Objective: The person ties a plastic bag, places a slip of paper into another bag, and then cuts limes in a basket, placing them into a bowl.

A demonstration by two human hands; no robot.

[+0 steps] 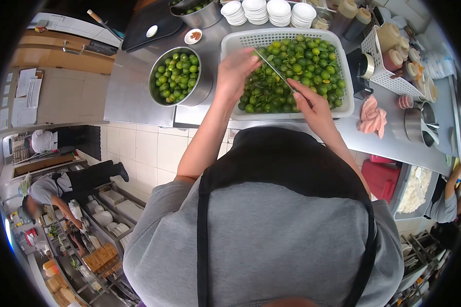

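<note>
My right hand [312, 105] is closed on the handle of a knife [275, 70], whose thin blade slants up and left over the limes. At the blade's tip is my left hand [235, 71], slightly blurred, its fingers pinched together on a small green lime that they mostly hide. Beneath both hands, a white perforated basket [287, 34] holds a heap of small green limes [312, 64]. Some limes on its left side look cut or have stems and leaves. To the left stands a round steel pot [206, 87] full of limes.
Stacked white dishes [256, 13] and another steel pot [202, 16] line the back. A small dish [193, 36] and black tray [151, 28] lie left. Bottles, a white crate [389, 71] and a pink cloth [373, 116] are right. Other people [56, 189] work at the left and right edges.
</note>
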